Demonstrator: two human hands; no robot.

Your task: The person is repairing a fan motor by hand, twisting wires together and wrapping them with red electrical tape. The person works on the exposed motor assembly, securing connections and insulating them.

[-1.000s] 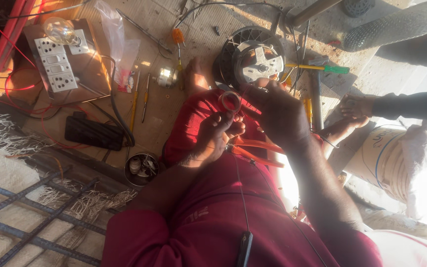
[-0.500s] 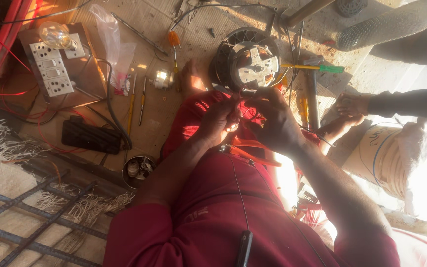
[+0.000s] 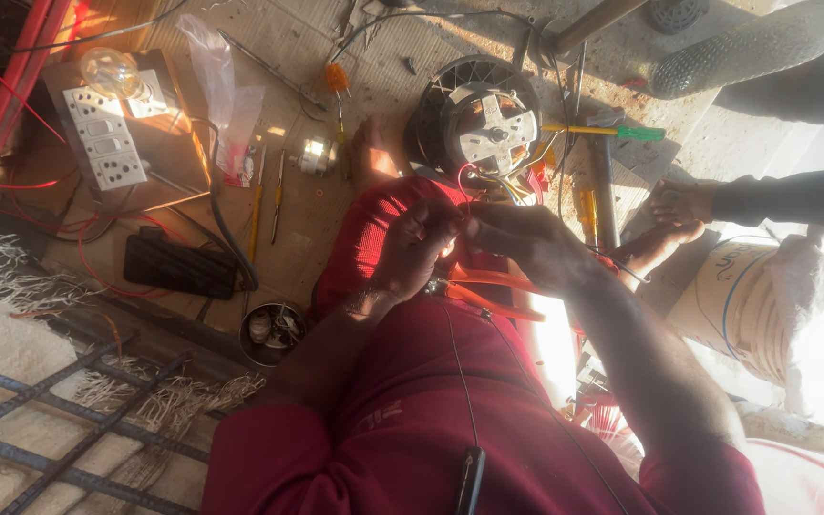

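Left hand (image 3: 422, 250) and right hand (image 3: 526, 243) close together in the middle of the frame, fingers pinched on thin wires (image 3: 474, 181). Wires looping up to the round fan motor (image 3: 484, 124) just above. Orange pliers (image 3: 493, 291) lying on the red lap, right below the hands.

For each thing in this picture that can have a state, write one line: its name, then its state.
Left hand: closed, pinching thin wires.
Right hand: closed on the same wires.
Fan motor: lying flat on the floor, wires coming out.
Light bulb: unlit, on the switch board.
Green-handled screwdriver: lying on the floor.
Round tin: open, small parts inside.
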